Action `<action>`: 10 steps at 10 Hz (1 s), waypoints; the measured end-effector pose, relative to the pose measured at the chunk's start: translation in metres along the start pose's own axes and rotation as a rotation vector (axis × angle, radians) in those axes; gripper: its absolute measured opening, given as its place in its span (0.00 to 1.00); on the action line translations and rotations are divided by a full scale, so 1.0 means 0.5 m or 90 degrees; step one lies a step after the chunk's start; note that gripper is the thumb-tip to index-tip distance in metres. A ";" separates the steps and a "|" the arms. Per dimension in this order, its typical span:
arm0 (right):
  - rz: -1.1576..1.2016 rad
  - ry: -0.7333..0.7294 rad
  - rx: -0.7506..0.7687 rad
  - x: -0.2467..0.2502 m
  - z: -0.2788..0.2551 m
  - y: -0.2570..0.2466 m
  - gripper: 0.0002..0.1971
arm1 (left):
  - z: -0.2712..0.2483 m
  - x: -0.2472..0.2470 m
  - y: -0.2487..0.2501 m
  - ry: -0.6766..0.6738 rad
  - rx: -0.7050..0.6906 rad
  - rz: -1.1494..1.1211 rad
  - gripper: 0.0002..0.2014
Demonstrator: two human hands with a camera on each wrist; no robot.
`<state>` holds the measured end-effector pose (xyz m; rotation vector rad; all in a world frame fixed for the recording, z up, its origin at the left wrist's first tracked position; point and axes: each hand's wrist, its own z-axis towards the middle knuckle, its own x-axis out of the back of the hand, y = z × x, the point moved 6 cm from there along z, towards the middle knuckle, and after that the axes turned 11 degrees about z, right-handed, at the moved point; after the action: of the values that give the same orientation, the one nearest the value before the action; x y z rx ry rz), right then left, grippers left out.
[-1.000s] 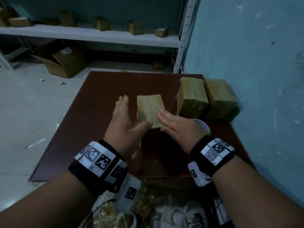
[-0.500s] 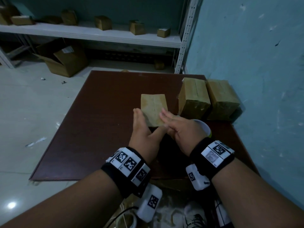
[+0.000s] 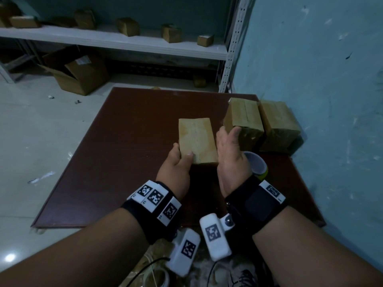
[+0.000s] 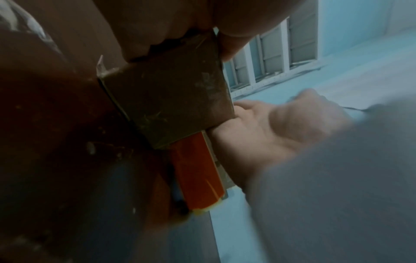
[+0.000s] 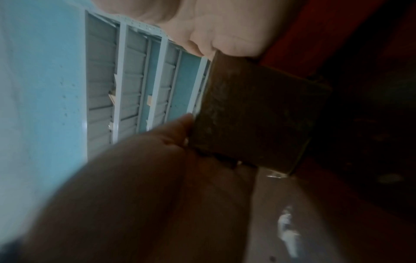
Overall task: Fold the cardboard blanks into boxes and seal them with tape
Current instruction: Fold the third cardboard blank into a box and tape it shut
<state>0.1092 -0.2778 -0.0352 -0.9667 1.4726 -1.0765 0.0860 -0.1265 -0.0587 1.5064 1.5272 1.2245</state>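
Note:
A closed cardboard box (image 3: 195,139) with a tape seam along its top lies on the brown table (image 3: 124,154). My left hand (image 3: 178,160) grips its near left corner, thumb on top and fingers down the left side. My right hand (image 3: 228,143) stands on edge with its palm flat against the box's right side and the thumb pointing up. The left wrist view shows the box's dark end face (image 4: 171,99) with that open palm (image 4: 270,135) beside it. The same face (image 5: 254,115) appears in the right wrist view. A roll of tape (image 3: 256,164) sits just behind my right wrist.
Two finished boxes (image 3: 244,119) (image 3: 277,125) stand side by side at the table's right edge against the blue wall. A white shelf (image 3: 116,40) with several small boxes runs along the back. An open carton (image 3: 76,75) sits on the floor to the left.
My left hand slid from the box's near end to its near left corner and gripped it. My right hand came off the top and turned on edge against the right side.

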 end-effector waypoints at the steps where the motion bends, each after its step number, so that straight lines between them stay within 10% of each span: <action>1: -0.130 -0.018 -0.046 -0.014 -0.021 -0.018 0.51 | -0.031 -0.011 0.015 0.014 -0.048 0.024 0.41; 3: -0.145 -0.094 -0.079 -0.026 0.003 0.006 0.36 | -0.019 -0.020 0.015 -0.011 -0.054 0.017 0.30; 5: -0.056 -0.064 -0.086 -0.018 -0.001 0.011 0.30 | -0.020 -0.009 0.025 0.011 -0.041 0.047 0.46; 8: -0.074 -0.120 -0.100 -0.019 -0.024 -0.042 0.12 | 0.010 0.113 0.115 0.124 -0.179 0.296 0.25; 9: -0.420 -0.094 0.092 0.017 -0.004 -0.118 0.10 | -0.007 0.117 0.148 0.141 -0.305 0.539 0.20; 10: -0.706 -0.089 0.125 0.049 0.012 -0.142 0.16 | -0.027 0.080 0.146 0.083 -0.308 0.734 0.35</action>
<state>0.1138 -0.3215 0.0260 -1.7270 0.6175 -1.8193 0.0953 -0.0968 0.0195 1.9922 0.2240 2.1282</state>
